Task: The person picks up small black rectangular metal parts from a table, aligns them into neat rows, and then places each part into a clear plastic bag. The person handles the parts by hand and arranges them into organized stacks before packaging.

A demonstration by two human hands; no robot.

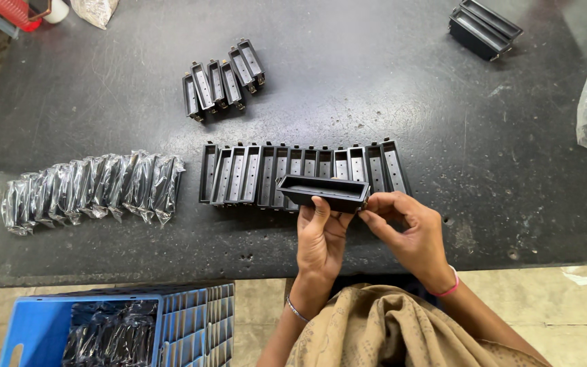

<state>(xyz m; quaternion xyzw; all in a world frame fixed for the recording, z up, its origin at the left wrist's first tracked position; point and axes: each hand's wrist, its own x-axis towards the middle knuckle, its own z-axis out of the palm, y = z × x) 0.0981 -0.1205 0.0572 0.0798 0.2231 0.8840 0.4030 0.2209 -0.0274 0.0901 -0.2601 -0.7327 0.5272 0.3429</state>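
Spreading across the view, the dark surface [375, 88] carries everything. A blue crate [42, 329] at lower left holds clear-wrapped black parts. On the surface's left lies a row of clear plastic packets [93, 189]; at centre stands a long row of open black trays [304, 170], with a shorter group [222, 78] behind. The left hand [321, 238] grips one black tray [323, 192] from beneath, just in front of the long row, while the right hand [409, 231] pinches its right end.

Both hands, left hand [321, 234] and right hand [405, 228], hold a black tray [323, 192].
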